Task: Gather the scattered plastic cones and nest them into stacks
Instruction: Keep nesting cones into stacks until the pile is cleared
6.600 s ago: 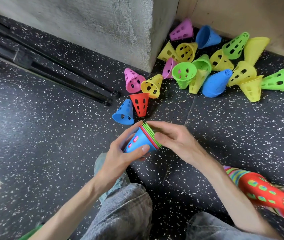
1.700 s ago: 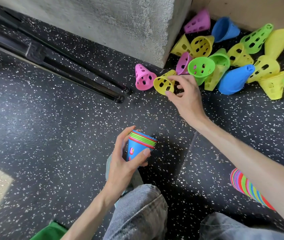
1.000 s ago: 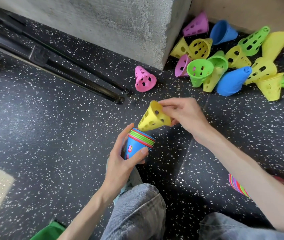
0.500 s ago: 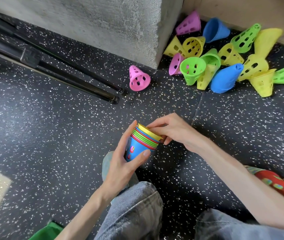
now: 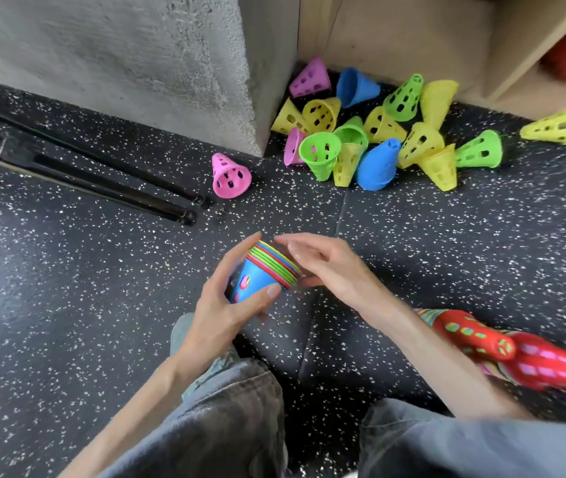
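Now that the yellow cone, lifted from beside the pink cone (image 5: 230, 177) less than two seconds ago, sits nested in the stack (image 5: 265, 270), only its rim showing on top. One more cone gathered; many left, so far from done.

Left hand (image 5: 221, 305): fingers and thumb curled round the stack's blue outer cone, holding it at frame centre, above the floor (image 5: 67, 270). Right hand (image 5: 326, 267): straight, relaxed fingers at the stack's rims, at 3 o'clock from it; gripping nothing. Contact with the rims hard to tell.

Stack's long axis tilted: narrow tip towards 7 o'clock and down into the left palm, open mouth towards 1 o'clock, facing the right hand.

Pink cone alone at 12 o'clock from the stack, lying on its side with its mouth toward the camera. Loose pile (image 5: 371, 132) of yellow, green, blue and purple cones at 1 o'clock, by the concrete block (image 5: 136, 63). Finished long stack (image 5: 502, 350) lying at 4 o'clock. Likely next: reach for the pink cone, being nearest.
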